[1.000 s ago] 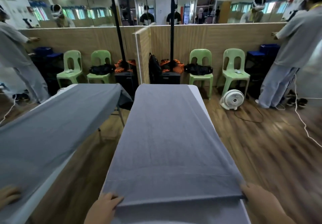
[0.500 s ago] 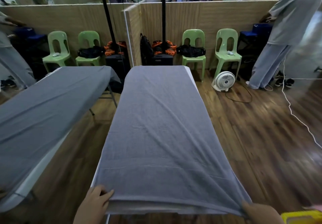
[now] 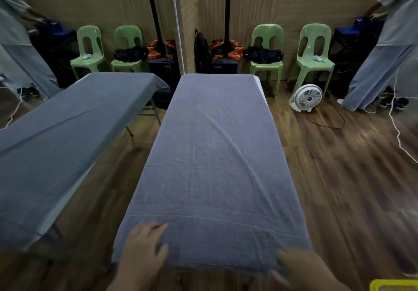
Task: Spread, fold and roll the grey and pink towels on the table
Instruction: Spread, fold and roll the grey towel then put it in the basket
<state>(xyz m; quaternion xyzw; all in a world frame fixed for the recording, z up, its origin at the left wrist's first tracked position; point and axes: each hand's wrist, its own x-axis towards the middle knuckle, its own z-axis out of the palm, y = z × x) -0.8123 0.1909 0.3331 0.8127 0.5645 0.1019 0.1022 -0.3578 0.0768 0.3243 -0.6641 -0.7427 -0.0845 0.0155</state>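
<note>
Grey towel (image 3: 214, 166) now drawn over the counter's near edge; left hand (image 3: 144, 249) flat, right hand (image 3: 296, 268) pinching corner; spreading nearly done.

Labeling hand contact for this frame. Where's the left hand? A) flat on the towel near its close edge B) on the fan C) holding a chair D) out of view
A: the left hand lies palm down on the grey towel near its close edge.

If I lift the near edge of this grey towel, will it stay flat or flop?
Probably flop: the grey towel drapes over the table's sides and holds a long crease. It looks thick, so likely weighty. The right hand already bunches its corner.
</note>
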